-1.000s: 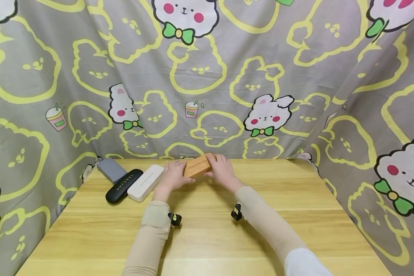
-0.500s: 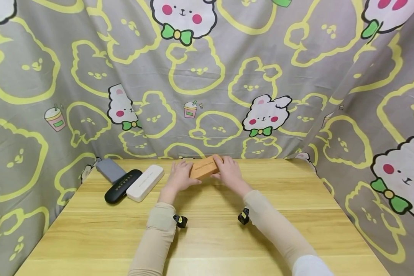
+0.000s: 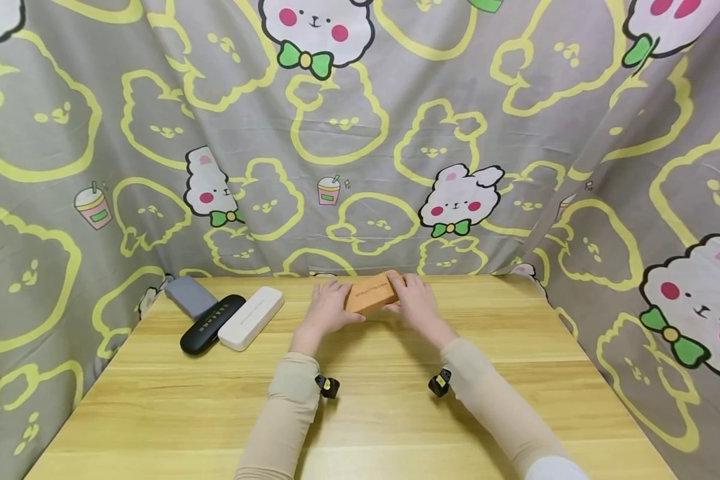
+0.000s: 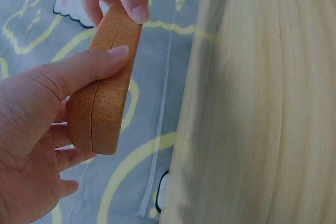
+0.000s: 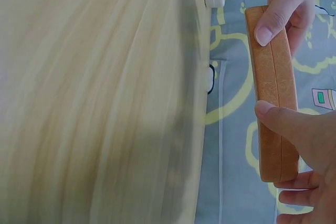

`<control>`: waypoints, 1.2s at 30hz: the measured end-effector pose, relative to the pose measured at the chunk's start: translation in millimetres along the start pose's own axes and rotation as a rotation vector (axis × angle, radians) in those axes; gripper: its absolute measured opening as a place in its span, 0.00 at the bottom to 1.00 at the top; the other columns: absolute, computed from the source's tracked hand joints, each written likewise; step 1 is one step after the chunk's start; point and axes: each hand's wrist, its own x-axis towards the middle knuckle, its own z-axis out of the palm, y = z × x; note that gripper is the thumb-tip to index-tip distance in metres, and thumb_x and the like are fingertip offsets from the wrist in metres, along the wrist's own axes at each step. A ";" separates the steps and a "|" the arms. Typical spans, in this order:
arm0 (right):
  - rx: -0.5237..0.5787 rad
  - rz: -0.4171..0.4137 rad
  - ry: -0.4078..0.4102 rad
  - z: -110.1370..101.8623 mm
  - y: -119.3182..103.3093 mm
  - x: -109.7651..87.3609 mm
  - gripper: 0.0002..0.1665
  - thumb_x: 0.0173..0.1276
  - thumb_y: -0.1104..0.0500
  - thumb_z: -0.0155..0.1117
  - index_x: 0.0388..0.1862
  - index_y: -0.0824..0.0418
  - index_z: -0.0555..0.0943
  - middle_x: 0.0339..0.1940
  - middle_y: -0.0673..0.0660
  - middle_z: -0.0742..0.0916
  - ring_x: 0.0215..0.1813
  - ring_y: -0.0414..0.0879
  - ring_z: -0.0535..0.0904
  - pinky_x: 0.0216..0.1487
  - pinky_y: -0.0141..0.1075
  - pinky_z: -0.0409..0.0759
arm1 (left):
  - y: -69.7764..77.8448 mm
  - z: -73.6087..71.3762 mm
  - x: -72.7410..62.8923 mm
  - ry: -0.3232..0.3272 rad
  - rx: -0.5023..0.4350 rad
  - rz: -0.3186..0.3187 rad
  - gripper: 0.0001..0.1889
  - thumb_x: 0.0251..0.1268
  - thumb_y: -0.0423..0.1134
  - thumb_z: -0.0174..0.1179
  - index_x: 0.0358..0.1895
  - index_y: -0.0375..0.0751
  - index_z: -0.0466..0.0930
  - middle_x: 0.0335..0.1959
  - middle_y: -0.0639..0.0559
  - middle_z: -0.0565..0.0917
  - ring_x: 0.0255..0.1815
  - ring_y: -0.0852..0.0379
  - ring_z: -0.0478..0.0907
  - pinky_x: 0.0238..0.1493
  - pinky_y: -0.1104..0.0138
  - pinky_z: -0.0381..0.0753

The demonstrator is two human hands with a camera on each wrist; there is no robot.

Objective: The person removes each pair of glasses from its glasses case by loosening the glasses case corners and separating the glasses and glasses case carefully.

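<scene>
Near the far edge of the table, both hands hold an orange-brown glasses case (image 3: pixel 373 294) with printed lettering on its top. My left hand (image 3: pixel 329 308) grips its left end, the thumb lying across the seam side in the left wrist view, where the brown case (image 4: pixel 107 85) looks closed. Its right end is in my right hand (image 3: pixel 419 305), whose thumb presses the seam side of the case (image 5: pixel 273 77) in the right wrist view. Some fingers behind the case are hidden.
Left of the hands lie a white glasses case (image 3: pixel 252 319), a black glasses case (image 3: pixel 213 325) and a grey-blue case (image 3: pixel 191 297), close together on the wooden table (image 3: pixel 384 413). A patterned curtain (image 3: pixel 348 220) stands behind the far edge.
Both hands have moved to the right together with the brown glasses case between them. The three other cases stay where they were.
</scene>
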 end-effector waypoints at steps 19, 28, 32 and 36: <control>0.004 0.043 0.033 -27.7 39.2 -36.2 0.49 0.43 0.50 0.82 0.65 0.63 0.74 0.47 0.71 0.82 0.49 0.65 0.79 0.49 0.58 0.80 | 50.1 15.3 9.8 -0.040 -0.042 0.077 0.43 0.48 0.58 0.72 0.69 0.46 0.70 0.67 0.46 0.75 0.75 0.42 0.60 0.75 0.38 0.46; -0.013 0.070 0.031 -42.8 58.2 -56.8 0.49 0.43 0.49 0.82 0.64 0.64 0.74 0.47 0.73 0.82 0.49 0.68 0.79 0.49 0.60 0.79 | 74.6 26.0 15.1 -0.066 -0.019 0.122 0.44 0.47 0.61 0.71 0.70 0.48 0.69 0.68 0.48 0.75 0.76 0.43 0.60 0.76 0.39 0.46; -0.018 0.086 0.021 -51.7 63.8 -63.9 0.48 0.44 0.50 0.82 0.65 0.64 0.73 0.48 0.73 0.82 0.50 0.68 0.79 0.50 0.61 0.78 | 84.9 29.8 16.4 -0.081 -0.009 0.126 0.44 0.48 0.61 0.71 0.71 0.50 0.67 0.68 0.50 0.74 0.76 0.45 0.59 0.77 0.41 0.45; -0.020 0.102 0.011 -58.0 69.6 -70.0 0.48 0.46 0.50 0.81 0.65 0.64 0.73 0.49 0.73 0.82 0.52 0.68 0.78 0.50 0.61 0.78 | 94.1 32.9 17.8 -0.083 0.003 0.132 0.44 0.48 0.61 0.71 0.71 0.51 0.67 0.68 0.51 0.74 0.76 0.46 0.59 0.77 0.41 0.46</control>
